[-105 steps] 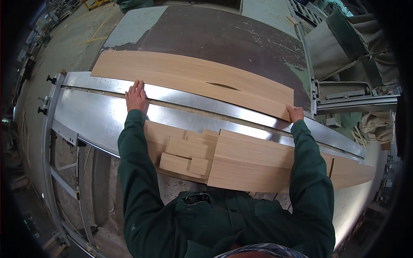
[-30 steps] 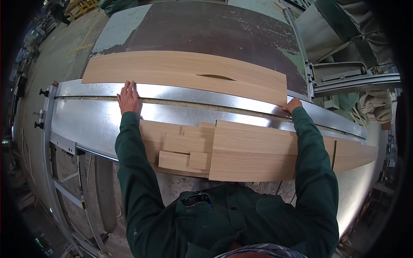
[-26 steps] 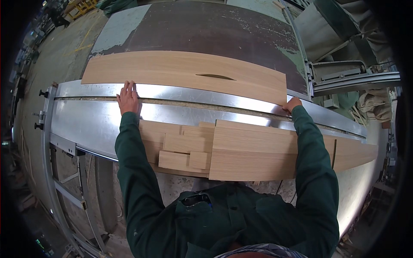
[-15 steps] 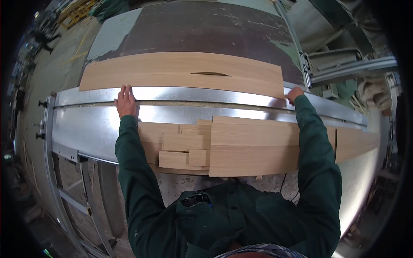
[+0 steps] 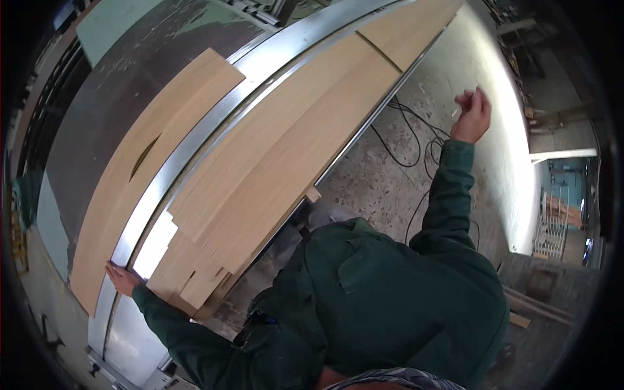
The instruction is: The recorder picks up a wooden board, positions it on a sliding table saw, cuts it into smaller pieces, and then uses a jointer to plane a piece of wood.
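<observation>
My left hand (image 5: 122,279) lies on the metal strip at the near edge of a long light-wood board (image 5: 179,104), by that board's lower-left end. Its fingers are stretched out toward the wood, and nothing shows in its grip. A dark curved slot (image 5: 144,157) runs along the middle of the board. Off to the right, my right hand (image 5: 473,117) is raised over the floor, away from the wood, with fingers loosely bent and apart. Close beside its fingertips is a small pale piece (image 5: 454,114), too small to name and seemingly apart from the hand.
A shiny metal sliding table (image 5: 153,195) bears more large wood panels (image 5: 292,143) and several small wood blocks (image 5: 201,286). Behind the slotted board lies a dark worn tabletop (image 5: 110,97). Black cables (image 5: 416,156) trail over the floor, near a bright pale panel (image 5: 504,162).
My body and view have turned to the right. The right hand has left the board's right end and swung out over the floor. My left hand stays by the board's near edge.
</observation>
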Available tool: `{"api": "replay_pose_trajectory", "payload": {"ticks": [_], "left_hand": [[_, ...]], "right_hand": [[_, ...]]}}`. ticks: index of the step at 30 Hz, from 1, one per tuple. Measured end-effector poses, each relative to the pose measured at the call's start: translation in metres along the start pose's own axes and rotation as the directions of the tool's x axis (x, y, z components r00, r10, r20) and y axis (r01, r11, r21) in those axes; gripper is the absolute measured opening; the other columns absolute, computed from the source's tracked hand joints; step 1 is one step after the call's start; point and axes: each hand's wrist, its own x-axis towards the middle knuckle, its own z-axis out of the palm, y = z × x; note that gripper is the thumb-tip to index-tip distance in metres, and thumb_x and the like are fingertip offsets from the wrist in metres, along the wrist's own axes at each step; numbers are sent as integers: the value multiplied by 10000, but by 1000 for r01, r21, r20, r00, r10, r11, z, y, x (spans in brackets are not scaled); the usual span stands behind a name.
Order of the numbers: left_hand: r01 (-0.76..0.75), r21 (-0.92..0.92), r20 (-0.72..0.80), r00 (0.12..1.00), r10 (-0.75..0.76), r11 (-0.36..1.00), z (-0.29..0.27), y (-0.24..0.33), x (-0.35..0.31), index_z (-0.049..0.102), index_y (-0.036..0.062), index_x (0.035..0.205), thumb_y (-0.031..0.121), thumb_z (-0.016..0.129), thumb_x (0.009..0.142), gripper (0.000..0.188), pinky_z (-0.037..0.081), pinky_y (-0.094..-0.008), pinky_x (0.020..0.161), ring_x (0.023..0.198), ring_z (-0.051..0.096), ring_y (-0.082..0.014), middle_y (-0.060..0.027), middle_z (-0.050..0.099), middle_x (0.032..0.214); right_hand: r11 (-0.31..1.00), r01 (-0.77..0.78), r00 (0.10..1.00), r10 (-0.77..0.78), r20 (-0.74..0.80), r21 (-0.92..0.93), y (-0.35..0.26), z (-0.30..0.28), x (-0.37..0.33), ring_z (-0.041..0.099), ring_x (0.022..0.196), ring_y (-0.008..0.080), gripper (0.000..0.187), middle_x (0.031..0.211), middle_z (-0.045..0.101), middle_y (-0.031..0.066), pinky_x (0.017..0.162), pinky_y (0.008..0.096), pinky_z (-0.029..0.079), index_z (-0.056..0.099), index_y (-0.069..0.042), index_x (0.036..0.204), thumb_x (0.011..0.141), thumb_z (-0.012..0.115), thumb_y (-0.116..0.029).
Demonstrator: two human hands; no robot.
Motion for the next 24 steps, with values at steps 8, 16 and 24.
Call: {"api": "replay_pose_trajectory", "payload": {"ticks": [8, 16, 24], "left_hand": [[-149, -7, -30, 988, 149, 989, 10, -45, 5, 428, 76, 1263, 303, 276, 901, 453, 270, -361, 1013, 1211, 361, -300, -132, 391, 1312], [-155, -73, 0, 988, 156, 985, 20, -61, 15, 372, 43, 1288, 363, 253, 904, 514, 223, -372, 1041, 1233, 315, -323, -171, 357, 1325], [-162, -325, 47, 981, 187, 932, 54, -6, 14, 372, -17, 1269, 282, 290, 917, 468, 210, -349, 1043, 1239, 311, -300, -183, 347, 1328]], "right_hand": [[760, -596, 781, 624, 32, -260, 275, -134, -114, 549, 537, 163, 366, 914, 595, 118, 442, 269, 447, 418, -52, 1199, 858, 480, -168], [611, -159, 686, 633, 359, -775, 359, -49, -180, 480, 1098, 312, 528, 1167, 514, 193, 914, 342, 383, 408, -52, 1256, 751, 520, -160], [861, -154, 788, 403, 466, -484, 531, -78, -174, 467, 1092, 322, 385, 1165, 516, 170, 928, 390, 381, 502, -69, 1169, 857, 401, -272]]}}
